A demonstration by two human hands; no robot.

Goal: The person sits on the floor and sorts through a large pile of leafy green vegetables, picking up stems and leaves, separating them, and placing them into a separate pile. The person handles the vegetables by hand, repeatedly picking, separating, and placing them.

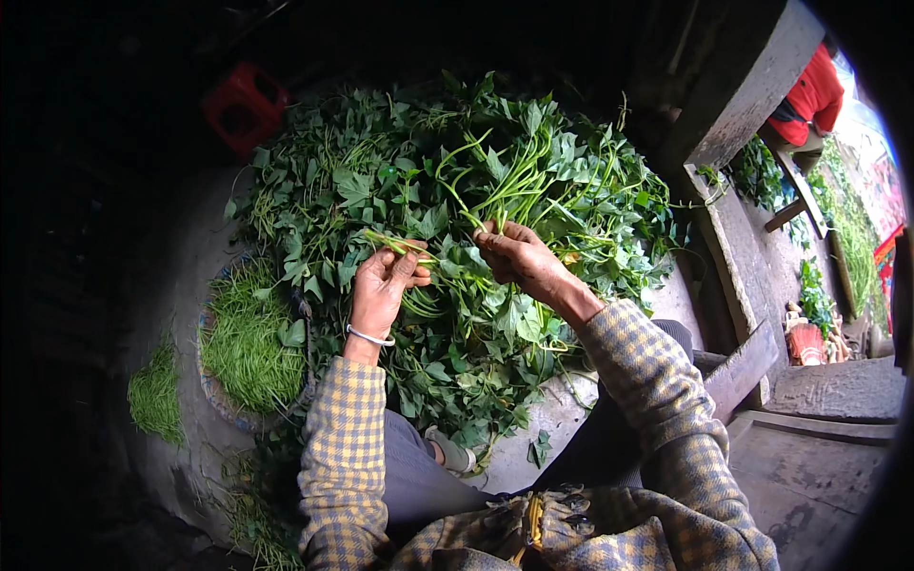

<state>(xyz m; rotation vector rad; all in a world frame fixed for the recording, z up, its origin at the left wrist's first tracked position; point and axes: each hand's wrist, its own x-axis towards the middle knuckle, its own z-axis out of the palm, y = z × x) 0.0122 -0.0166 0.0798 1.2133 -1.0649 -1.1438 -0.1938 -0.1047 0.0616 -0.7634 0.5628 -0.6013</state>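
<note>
A few short green stems (397,243) are pinched between the thumb and fingers of my left hand (385,282). My right hand (525,260) grips the end of a leafy vine stem (468,214) a little to the right, and the two hands are apart. Both are held over a broad heap of leafy green vines (357,189), which look like sweet potato greens. Left of the heap, a round basket (206,357) is filled with cut thin green stems (253,339). A silver bangle (371,337) circles my left wrist.
A red plastic stool (243,107) stands in shadow at the far left. More cut stems (157,392) lie on the concrete floor (214,207) beyond the basket. On the right are a wooden door frame (725,250), a person in red (814,96), and a wooden bench (800,189).
</note>
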